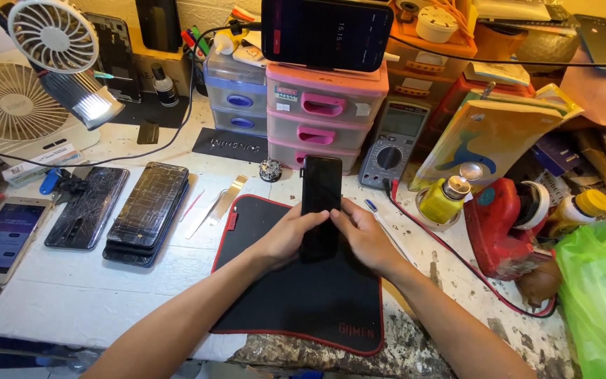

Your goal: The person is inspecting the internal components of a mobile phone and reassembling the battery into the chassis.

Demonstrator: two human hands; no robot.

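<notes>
Cluttered bench, pink drawers (325, 112) behind — left hand (285, 235), right hand (366, 235) fingers pinching black phone (320, 203)

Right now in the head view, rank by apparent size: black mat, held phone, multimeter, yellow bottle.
1. Black mat
2. Held phone and multimeter: look alike, and the phone is nearer, so unranked.
3. Yellow bottle

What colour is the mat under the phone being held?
The mat is black with a red border, seen best in the head view.

The worn white bench (71, 295) bears a black red-edged mat (317, 302), cracked phones (145, 210), pink drawers (324, 116) and a multimeter (391, 144).
</notes>
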